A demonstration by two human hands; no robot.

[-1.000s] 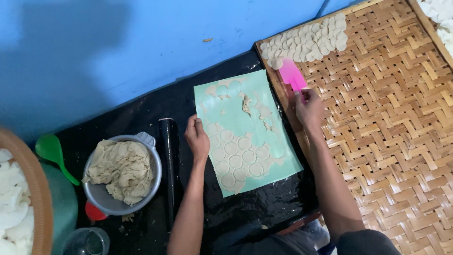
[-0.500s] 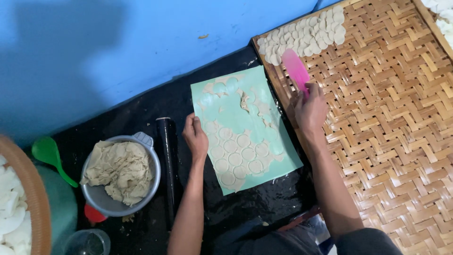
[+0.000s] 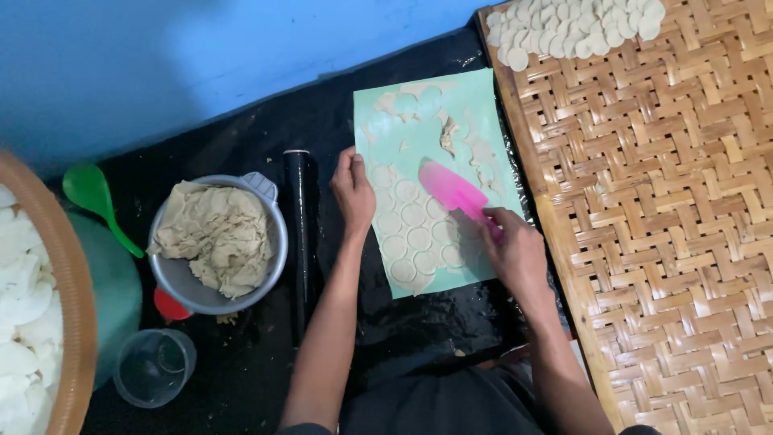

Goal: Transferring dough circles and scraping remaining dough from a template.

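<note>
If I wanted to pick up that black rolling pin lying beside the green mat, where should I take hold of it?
Probably around its middle, coming down from above. The black rolling pin lies flat on the dark sheet, a long thin cylinder pointing away from the person. The metal bowl of dough sits close on one side and the left hand on the other, so its sides are crowded.

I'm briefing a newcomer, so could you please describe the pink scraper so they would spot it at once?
Start at the pale green rectangular mat on the black sheet. The flat pink plastic scraper lies on it, held by the right hand. It is the only bright pink thing among pale dough rounds.
</note>
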